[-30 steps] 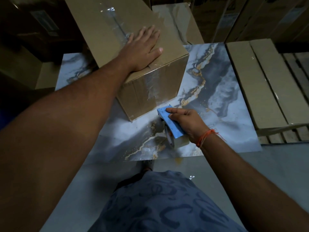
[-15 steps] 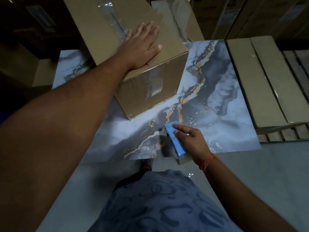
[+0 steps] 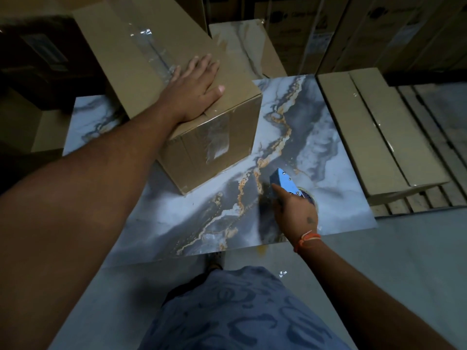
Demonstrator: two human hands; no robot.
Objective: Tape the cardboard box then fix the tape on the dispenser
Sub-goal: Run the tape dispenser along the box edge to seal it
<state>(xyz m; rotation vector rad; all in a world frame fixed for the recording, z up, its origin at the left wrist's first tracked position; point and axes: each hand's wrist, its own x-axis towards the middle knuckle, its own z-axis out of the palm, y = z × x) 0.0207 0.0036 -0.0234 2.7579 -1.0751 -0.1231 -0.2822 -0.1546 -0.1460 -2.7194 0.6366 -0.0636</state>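
From the head view, a brown cardboard box [image 3: 156, 79] sits on the far left part of a marble-patterned surface [image 3: 303, 137] veined in grey, white and gold, with one corner pointing toward the person. A strip of clear glossy tape [image 3: 151, 50] runs along the seam on the box's top, and a shorter piece of tape [image 3: 217, 141] comes down over the near side face. The left hand [image 3: 195, 84] lies flat on the top of the box near its front edge, palm down, fingers spread and straight, thumb out toward the right; its fingertips reach the end of the top strip.

To the right of the box and apart from it, the right hand [image 3: 295, 210] is wrapped around a blue tape dispenser [image 3: 284, 183] close to the near edge of the surface. The fingers are curled closed on the dispenser's body, with the index finger laid along its left side, and the blue front end sticks out past the hand, angled up and away. A bit of the tape roll shows as a dark curve at the hand's right. An orange thread band [image 3: 307, 239] circles the right wrist.

Flat, long cardboard cartons [image 3: 374, 127] lie on slats to the right of the surface. The grey floor [image 3: 404, 261] and the person's blue patterned garment [image 3: 240, 311] fill the lower part.
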